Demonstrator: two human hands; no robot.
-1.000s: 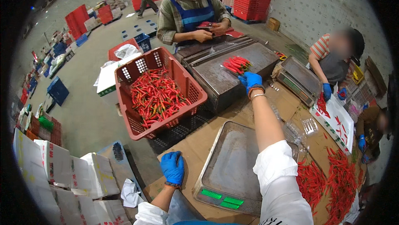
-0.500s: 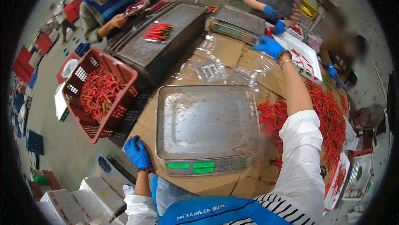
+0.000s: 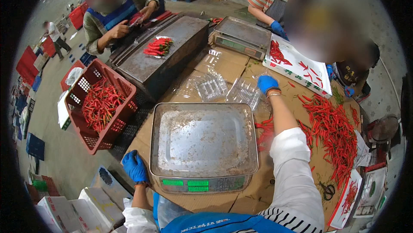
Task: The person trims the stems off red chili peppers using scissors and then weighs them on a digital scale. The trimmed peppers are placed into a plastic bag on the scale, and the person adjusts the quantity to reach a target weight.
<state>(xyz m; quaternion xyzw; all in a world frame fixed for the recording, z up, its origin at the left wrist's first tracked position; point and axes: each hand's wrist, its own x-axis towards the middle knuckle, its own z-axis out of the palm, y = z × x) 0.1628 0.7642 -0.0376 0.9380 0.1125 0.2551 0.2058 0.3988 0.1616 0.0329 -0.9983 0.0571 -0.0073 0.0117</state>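
My left hand [image 3: 134, 166], in a blue glove, rests open on the cardboard-covered table's near left edge, beside a steel weighing scale [image 3: 202, 142]. My right hand [image 3: 266, 83], also blue-gloved, has its fingers curled onto clear plastic containers [image 3: 243, 95] beyond the scale's right corner. Loose red chilies [image 3: 331, 138] are heaped right of my arm. A packed tray of chilies [image 3: 158, 46] lies on a long steel machine [image 3: 152, 67], far left of my right hand. A red basket [image 3: 99, 104] of chilies stands at the left.
A co-worker [image 3: 107, 22] stands behind the machine, others [image 3: 266, 5] at the right around a second scale [image 3: 241, 33] and a white box [image 3: 297, 67]. Scissors [image 3: 328, 191] lie near the right edge. White boxes [image 3: 94, 205] are stacked at lower left; someone [image 3: 56, 35] walks in the background.
My right hand has left the packed chili tray on the machine and moved right and back down to the clear containers. My view has turned rightward. My left hand stays at the table edge.
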